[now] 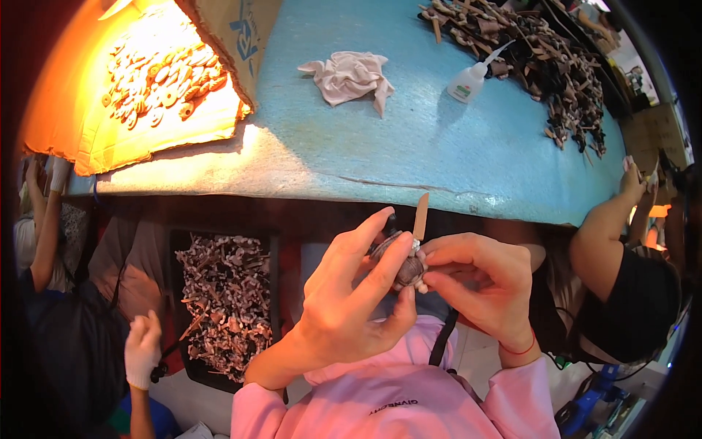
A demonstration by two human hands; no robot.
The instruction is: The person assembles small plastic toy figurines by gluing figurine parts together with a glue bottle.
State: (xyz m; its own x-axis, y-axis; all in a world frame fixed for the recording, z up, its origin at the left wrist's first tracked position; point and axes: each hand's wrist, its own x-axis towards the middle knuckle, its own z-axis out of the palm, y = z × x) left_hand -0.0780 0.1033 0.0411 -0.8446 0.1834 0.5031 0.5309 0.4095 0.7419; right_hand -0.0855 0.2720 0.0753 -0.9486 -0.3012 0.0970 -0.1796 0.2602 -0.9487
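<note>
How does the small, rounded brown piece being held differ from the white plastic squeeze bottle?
The small, rounded brown piece is dark; the white plastic squeeze bottle is pale. The piece is in the left hand and right hand; the bottle is on the blue table. The piece has a flat tan strip, the bottle a tapering nozzle. Both have slender projections.

At the near edge of the tabletop [307, 157], the left hand [351, 300] and right hand [482, 282] both pinch a small brown piece [409, 271], a flat tan strip [421, 218] sticking up from it. On the tabletop lie a lit box [197, 143] of discs [164, 84] at far left, a crumpled cloth [351, 79] at far middle, and a white bottle [466, 83] beside a dark heap [541, 62] at far right. Below the tabletop's near edge, toward its left, sits a black crate [275, 289] of small parts [227, 300], with a co-worker's gloved hand [142, 358] further left.
</note>
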